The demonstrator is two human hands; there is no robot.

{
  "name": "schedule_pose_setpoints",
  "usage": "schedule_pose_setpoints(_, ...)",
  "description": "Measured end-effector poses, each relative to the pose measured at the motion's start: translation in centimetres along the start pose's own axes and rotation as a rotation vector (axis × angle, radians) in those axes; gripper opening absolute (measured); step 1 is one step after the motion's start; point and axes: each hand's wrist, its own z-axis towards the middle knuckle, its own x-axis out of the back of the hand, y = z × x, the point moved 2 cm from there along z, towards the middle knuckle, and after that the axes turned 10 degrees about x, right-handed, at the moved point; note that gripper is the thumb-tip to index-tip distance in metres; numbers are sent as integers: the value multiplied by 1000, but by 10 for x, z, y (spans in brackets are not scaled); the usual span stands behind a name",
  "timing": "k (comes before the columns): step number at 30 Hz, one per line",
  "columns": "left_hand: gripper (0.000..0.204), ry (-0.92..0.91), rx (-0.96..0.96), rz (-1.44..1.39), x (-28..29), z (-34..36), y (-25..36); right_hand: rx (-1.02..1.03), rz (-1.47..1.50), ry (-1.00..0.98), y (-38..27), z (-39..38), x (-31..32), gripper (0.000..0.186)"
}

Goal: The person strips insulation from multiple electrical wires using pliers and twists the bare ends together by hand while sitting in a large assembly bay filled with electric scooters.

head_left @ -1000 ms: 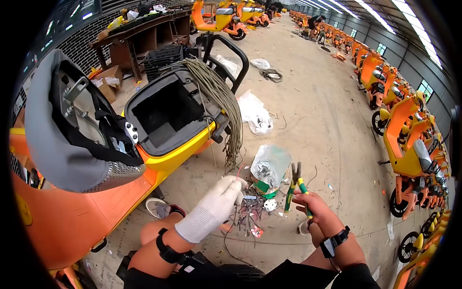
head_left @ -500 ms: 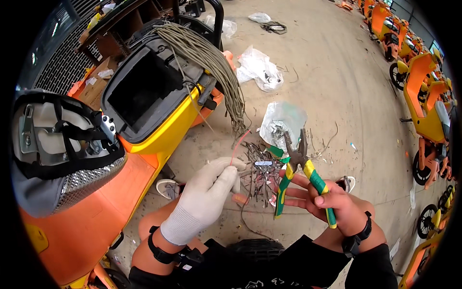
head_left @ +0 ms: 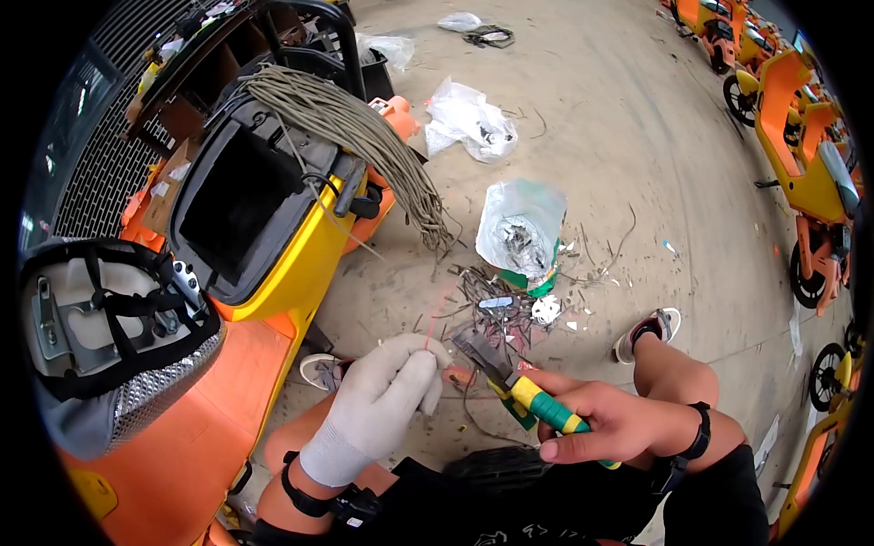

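Observation:
My left hand [head_left: 378, 400], in a pale knitted glove, pinches a thin red wire [head_left: 430, 332] between thumb and forefinger, its end pointing up. My bare right hand [head_left: 605, 419] grips the green and yellow handles of a pair of combination pliers [head_left: 523, 387]. Their dark metal jaws lie just right of the gloved fingers, apart from the red wire as far as I can see. Beyond both hands, a heap of dark wire scraps [head_left: 496, 305] lies on the floor. Behind it sits an open clear plastic bag [head_left: 521, 223] with scraps inside.
To my left stands a yellow and orange scooter [head_left: 182, 382] with an open dark box [head_left: 250, 196]. A bundle of grey-brown cord [head_left: 346, 136] hangs over that box. Another white plastic bag [head_left: 469, 118] lies farther off. Rows of orange scooters [head_left: 797, 136] line the right side.
The pliers have swung from upright, with open jaws, to tilted left toward the gloved hand. The red wire stays pinched in my left hand. The view has shifted slightly.

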Motion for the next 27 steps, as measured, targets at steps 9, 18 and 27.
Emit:
schedule_pose_setpoints(9,18,-139,-63,304,-12,-2,-6,114,-261,-3,9,-2,-2,25)
schedule_pose_setpoints(18,22,-193,-222,524,-18,-2,-10,221,-469,10,2,-8,-2,30)
schedule_pose_setpoints(27,22,-196,92,324,-20,-7,-12,203,-498,-6,3,-12,-2,25)
